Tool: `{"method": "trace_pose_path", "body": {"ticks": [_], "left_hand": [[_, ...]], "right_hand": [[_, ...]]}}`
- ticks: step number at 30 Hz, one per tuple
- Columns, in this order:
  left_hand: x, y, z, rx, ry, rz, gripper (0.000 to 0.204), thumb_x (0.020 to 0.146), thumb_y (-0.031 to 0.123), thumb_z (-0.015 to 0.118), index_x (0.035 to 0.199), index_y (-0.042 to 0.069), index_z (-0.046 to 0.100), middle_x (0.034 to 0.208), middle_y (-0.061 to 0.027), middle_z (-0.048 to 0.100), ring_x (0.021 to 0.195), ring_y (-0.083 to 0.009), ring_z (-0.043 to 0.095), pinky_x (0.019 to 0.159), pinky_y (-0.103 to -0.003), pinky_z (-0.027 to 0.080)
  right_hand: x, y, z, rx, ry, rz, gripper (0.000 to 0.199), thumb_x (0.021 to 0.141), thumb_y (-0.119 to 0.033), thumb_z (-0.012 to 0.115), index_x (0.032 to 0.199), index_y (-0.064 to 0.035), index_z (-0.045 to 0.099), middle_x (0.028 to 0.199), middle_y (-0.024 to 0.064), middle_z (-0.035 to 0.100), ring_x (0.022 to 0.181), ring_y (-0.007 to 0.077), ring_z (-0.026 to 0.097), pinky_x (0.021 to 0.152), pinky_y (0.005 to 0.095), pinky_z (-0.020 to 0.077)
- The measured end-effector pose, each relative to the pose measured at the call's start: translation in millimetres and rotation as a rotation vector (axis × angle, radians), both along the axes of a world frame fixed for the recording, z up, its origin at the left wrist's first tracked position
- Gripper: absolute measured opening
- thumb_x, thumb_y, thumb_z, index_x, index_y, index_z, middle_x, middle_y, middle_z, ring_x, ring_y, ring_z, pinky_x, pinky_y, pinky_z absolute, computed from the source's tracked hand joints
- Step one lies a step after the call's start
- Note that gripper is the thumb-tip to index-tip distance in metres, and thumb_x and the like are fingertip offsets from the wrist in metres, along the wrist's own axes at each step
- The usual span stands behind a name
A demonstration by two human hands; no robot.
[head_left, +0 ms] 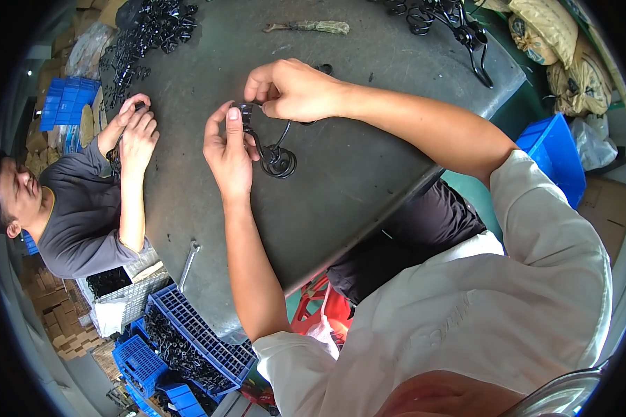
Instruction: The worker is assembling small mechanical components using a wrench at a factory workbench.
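Observation:
My left hand (231, 153) pinches a small black plastic part (245, 111) between thumb and fingers, above the dark table. A black coiled cord (279, 163) hangs beside that hand and looks joined to the part. My right hand (295, 90) is closed just right of the part, its thumb and fingertips brought together close to it. Whatever those fingertips hold is too small to make out. A black strand runs from the coil up beneath my right hand, and another bit of black shows behind its knuckles.
Across the table's left side a co-worker's hands (135, 132) handle a dark piece. Black parts lie heaped (153, 31) at the far left, more cords (452, 24) at the far right. A wrapped-handle tool (309, 27) and a wrench (189, 264) rest on the table (355, 167). Blue crates (202, 333) stand lower left.

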State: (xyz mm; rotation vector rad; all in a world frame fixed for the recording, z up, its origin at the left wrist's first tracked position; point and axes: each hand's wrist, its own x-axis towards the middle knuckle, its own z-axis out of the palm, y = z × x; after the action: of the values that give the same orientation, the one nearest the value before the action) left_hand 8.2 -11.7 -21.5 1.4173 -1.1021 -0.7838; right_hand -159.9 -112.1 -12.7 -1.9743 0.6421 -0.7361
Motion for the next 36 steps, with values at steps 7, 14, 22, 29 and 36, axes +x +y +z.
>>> {"method": "trace_pose_path", "body": {"ticks": [7, 14, 22, 29, 36], "left_hand": [[-2, -3, -3, -0.018, -0.007, 0.005, 0.041, 0.105, 0.041, 0.058, 0.120, 0.002, 0.061, 0.067, -0.0048, 0.064, 0.048, -0.0034, 0.049, 0.042, -0.020, 0.034], [3, -3, -5, -0.022, 0.065, -0.044, 0.041, 0.105, 0.039, 0.058, 0.122, 0.001, 0.062, 0.070, -0.0052, 0.066, 0.050, -0.0039, 0.051, 0.043, -0.019, 0.035], [3, -1, 0, 0.020, 0.125, -0.030, 0.039, 0.101, 0.033, 0.066, 0.122, 0.000, 0.063, 0.065, 0.0004, 0.059, 0.048, -0.0042, 0.048, 0.042, -0.020, 0.033], [0, 0, 6, 0.063, 0.116, 0.025, 0.038, 0.097, 0.026, 0.073, 0.122, -0.002, 0.063, 0.061, 0.0059, 0.051, 0.046, -0.0021, 0.040, 0.041, -0.020, 0.027], [9, -2, -1, 0.020, 0.011, 0.018, 0.036, 0.096, 0.021, 0.075, 0.121, -0.002, 0.064, 0.062, 0.0058, 0.054, 0.050, 0.0002, 0.039, 0.044, -0.020, 0.024]], "right_hand": [[1, 0, 0, 0.026, -0.011, -0.012, 0.030, 0.074, -0.002, 0.065, 0.103, -0.0017, 0.074, 0.084, 0.0112, 0.074, 0.079, 0.0242, 0.071, 0.072, 0.0383, 0.0548], [1, 1, -1, -0.010, -0.041, 0.005, 0.023, 0.079, 0.001, 0.064, 0.101, -0.0017, 0.072, 0.077, 0.0056, 0.069, 0.071, 0.0149, 0.064, 0.067, 0.0338, 0.0513], [1, 0, 1, 0.010, -0.023, 0.013, 0.030, 0.075, -0.002, 0.066, 0.104, -0.0018, 0.074, 0.082, 0.0113, 0.073, 0.077, 0.0238, 0.071, 0.070, 0.0380, 0.0544], [2, -1, -4, 0.005, -0.063, -0.018, 0.026, 0.075, -0.002, 0.066, 0.099, -0.0009, 0.072, 0.081, 0.0110, 0.073, 0.077, 0.0243, 0.071, 0.069, 0.0381, 0.0547], [0, 2, 3, -0.016, -0.023, 0.027, 0.021, 0.079, 0.002, 0.065, 0.100, -0.0001, 0.070, 0.080, 0.0086, 0.069, 0.075, 0.0177, 0.066, 0.069, 0.0350, 0.0530]]}}
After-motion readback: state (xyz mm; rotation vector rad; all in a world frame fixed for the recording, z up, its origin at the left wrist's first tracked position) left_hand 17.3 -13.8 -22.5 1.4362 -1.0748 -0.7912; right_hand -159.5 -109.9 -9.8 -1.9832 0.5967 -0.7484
